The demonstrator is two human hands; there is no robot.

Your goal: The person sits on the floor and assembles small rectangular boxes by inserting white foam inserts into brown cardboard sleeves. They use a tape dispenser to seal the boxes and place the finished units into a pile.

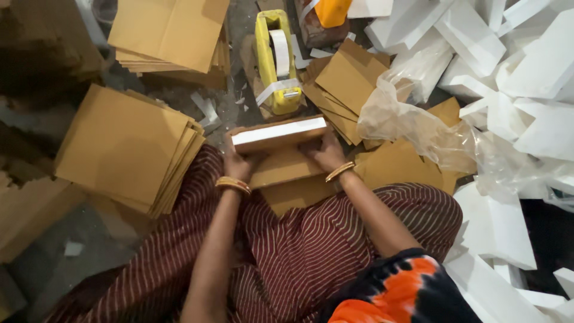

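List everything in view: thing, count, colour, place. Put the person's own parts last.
cardboard box with white foam: one, brown and white, centre, held at both ends
flat cardboard stacks: several, tan, left, top and centre right
tape dispenser: one, yellow, top centre
foam pieces: many, white, right side
plastic sheet: one, clear, right of centre
striped garment: one, maroon, bottom
bangles: gold, both wrists
left hand: grip on box's left end
right hand: grip on box's right end

Matt brown cardboard box (281, 134), white foam insert; glossy yellow plastic tape dispenser (275, 60); crinkled clear plastic film (412, 119).
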